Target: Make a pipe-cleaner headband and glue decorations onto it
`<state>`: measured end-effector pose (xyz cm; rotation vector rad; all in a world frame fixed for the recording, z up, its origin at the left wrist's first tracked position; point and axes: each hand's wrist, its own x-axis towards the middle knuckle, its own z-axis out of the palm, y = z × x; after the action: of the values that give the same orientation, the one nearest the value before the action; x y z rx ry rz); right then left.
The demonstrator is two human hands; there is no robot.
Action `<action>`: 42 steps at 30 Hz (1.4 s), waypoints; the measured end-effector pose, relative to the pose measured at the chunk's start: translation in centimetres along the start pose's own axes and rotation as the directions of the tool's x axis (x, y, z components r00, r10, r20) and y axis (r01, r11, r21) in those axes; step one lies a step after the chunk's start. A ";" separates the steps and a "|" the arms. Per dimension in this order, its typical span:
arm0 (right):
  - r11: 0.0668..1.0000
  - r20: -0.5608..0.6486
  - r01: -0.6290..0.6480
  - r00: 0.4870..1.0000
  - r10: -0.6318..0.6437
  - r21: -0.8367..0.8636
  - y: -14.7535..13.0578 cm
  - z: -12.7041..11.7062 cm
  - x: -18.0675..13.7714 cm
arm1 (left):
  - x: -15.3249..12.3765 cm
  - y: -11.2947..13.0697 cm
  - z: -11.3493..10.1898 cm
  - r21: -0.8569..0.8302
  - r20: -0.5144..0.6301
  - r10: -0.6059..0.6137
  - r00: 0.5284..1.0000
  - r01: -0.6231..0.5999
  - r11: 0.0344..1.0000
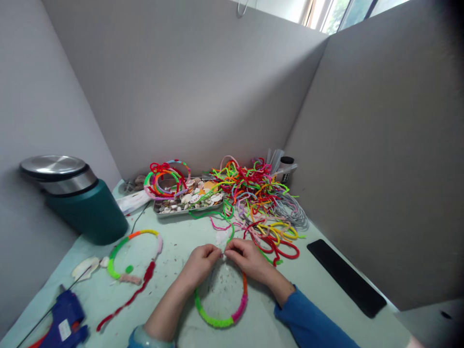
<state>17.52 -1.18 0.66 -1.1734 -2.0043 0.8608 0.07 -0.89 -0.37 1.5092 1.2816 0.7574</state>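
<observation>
A ring (213, 323) wrapped in green, magenta and orange pipe cleaner lies over the table in front of me. At its far side, my left hand (201, 266) is closed in a pinch on the ring. My right hand (250, 258) pinches the ring just to the right, its fingertips close to the left ones. What lies between the fingertips is too small to make out. A green pipe cleaner (231, 232) runs down toward the right fingers; whether they touch it I cannot tell.
Left: a second wrapped ring (113, 256) with a loose dark red pipe cleaner (126, 303), a blue glue gun (65, 316) and a green flask (87, 212). Behind: a metal tray (170, 213) of shells, finished rings (147, 186) and heaped pipe cleaners (250, 179). Right: a black strip (344, 275). Grey partitions enclose the table.
</observation>
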 end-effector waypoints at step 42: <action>0.932 0.048 0.121 0.993 -0.112 -0.342 0.4 0.6 -0.4 | -0.2 0.2 -0.1 -0.090 0.076 -0.089 0.993 0.096 0.991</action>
<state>17.44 -1.55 -0.06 -1.2170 -2.2868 0.4788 0.02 -1.01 -0.15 1.3806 1.2371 0.6873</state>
